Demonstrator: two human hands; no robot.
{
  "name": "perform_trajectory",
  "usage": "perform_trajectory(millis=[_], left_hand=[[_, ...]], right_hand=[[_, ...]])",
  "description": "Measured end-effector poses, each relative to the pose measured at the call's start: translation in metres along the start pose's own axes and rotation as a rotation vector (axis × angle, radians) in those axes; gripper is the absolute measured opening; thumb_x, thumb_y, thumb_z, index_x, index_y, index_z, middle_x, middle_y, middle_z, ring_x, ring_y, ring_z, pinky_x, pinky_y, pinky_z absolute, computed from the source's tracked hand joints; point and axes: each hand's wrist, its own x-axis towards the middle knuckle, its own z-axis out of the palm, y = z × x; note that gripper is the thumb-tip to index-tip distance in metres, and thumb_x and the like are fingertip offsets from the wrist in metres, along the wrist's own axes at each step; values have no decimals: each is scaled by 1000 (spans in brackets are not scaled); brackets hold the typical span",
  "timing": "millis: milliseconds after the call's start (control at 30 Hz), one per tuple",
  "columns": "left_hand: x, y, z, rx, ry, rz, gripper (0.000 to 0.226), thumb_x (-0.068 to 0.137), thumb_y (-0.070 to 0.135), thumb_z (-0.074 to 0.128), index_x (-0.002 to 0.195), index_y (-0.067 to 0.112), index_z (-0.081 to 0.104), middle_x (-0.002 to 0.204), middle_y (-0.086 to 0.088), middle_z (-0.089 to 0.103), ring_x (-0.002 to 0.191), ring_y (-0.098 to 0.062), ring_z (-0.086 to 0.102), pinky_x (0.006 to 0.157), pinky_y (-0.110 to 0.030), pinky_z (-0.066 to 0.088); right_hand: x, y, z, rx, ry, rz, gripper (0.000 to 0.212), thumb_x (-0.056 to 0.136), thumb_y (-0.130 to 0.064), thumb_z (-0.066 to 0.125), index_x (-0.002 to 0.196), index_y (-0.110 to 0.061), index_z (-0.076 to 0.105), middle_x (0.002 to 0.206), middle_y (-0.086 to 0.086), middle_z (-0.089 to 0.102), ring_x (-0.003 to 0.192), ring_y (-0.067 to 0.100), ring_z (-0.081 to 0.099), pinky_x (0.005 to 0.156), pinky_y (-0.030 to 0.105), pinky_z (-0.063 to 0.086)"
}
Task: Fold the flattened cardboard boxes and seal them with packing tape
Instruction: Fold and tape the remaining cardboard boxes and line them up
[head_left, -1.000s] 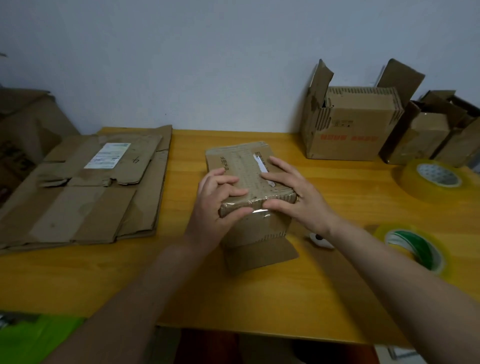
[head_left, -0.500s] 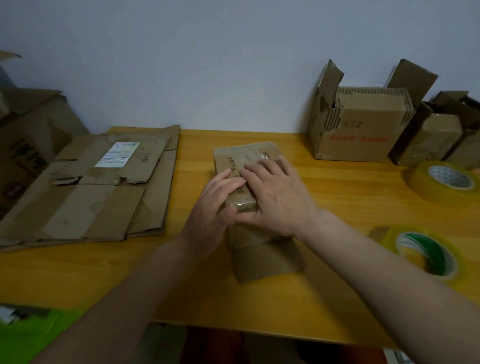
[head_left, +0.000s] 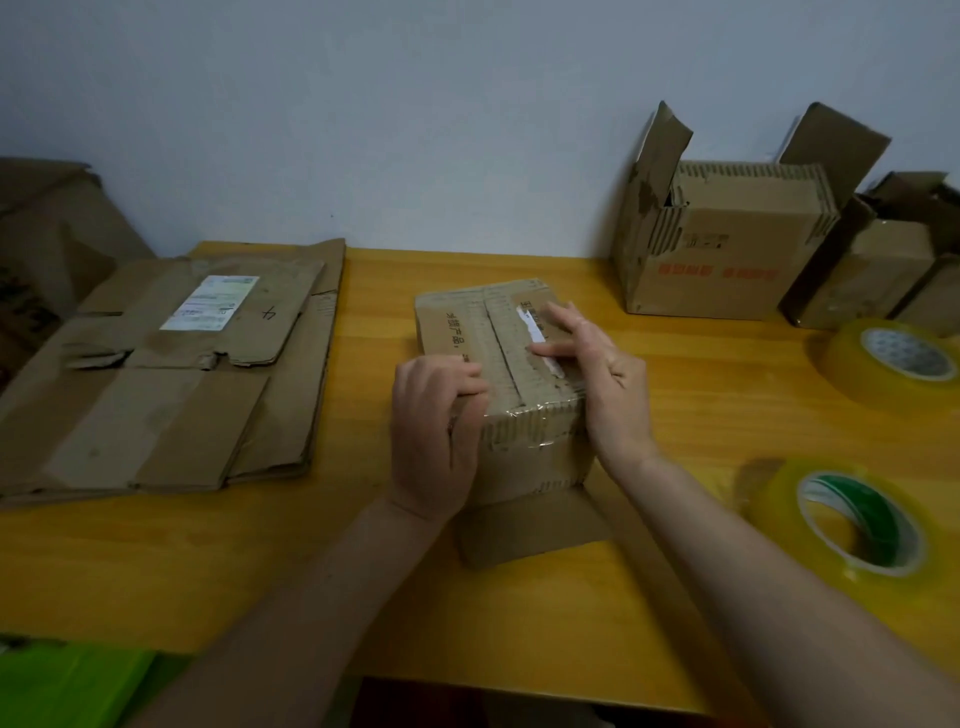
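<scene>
Small box (head_left: 498, 364): centre of table (head_left: 701, 426), top flaps closed, clear tape over near edge, one flap flat on table toward viewer.
Left hand (head_left: 434, 431): curled over box's near-left corner.
Right hand (head_left: 592, 374): fingers flat on top flaps.
Flattened boxes (head_left: 171, 374): stacked at left.
Tape rolls (head_left: 857, 525): two, at right.
Open boxes (head_left: 727, 244): rear right, against wall.

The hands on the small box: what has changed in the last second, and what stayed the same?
The right hand slid from the middle of the box top to its right side, fingers flat on the flap. The left hand shifted a little and still grips the near left edge. Box, tape rolls and flat cardboard stayed put.
</scene>
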Motion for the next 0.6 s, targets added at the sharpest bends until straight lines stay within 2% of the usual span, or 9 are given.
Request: perform_trajectory(millis=[100,233,300,367,467,533,600], left_hand=[[-5,-5,5,-79,39,39,34,104,35,29,99,11,53,102,-4,58,100,-20,55,94,-32,40],[-9,-16,4,-91,-9,100,33,103,33,30,106,7,49,112,-7,55,109,-22,52,96,-44,43],[-12,-21,1,-76,-54,131,34,102,35,31,110,7,48,116,-8,54,114,-25,51,98,-48,42],[-14,-24,-1,-54,-103,152,36,102,36,32,115,6,46,121,-11,52,118,-30,50,100,-52,41],[-14,-30,-9,63,-216,220,48,99,46,36,125,5,40,131,-14,46,129,-32,43,106,-55,37],[-13,-31,-19,176,-306,252,69,92,60,41,132,5,35,138,-14,41,134,-31,38,109,-56,34],[-11,-21,-25,152,-359,136,84,85,74,40,132,4,41,139,-12,45,135,-25,37,115,-45,29]], right_hand=[[-4,13,0,-17,11,-80,42,94,-44,40,97,-15,71,136,0,56,133,9,43,108,22,34],[-6,28,-7,-123,-39,-219,38,93,-37,41,110,-10,61,141,5,49,135,15,41,111,35,34],[-3,31,-15,-199,-110,-261,42,93,-39,42,117,-7,56,143,6,46,138,16,36,113,38,32],[-1,31,-25,-306,-230,-294,52,93,-47,41,126,-8,49,148,4,40,142,15,30,115,34,29],[-4,29,-46,-503,-402,-298,67,91,-59,39,141,-15,33,156,-4,24,143,8,24,113,20,26],[-6,20,-55,-608,-421,-293,73,87,-66,41,143,-20,29,157,-10,20,142,5,22,113,27,29],[-8,2,-50,-677,-369,-262,82,79,-76,41,136,-18,39,151,-7,32,141,7,26,112,38,32]])
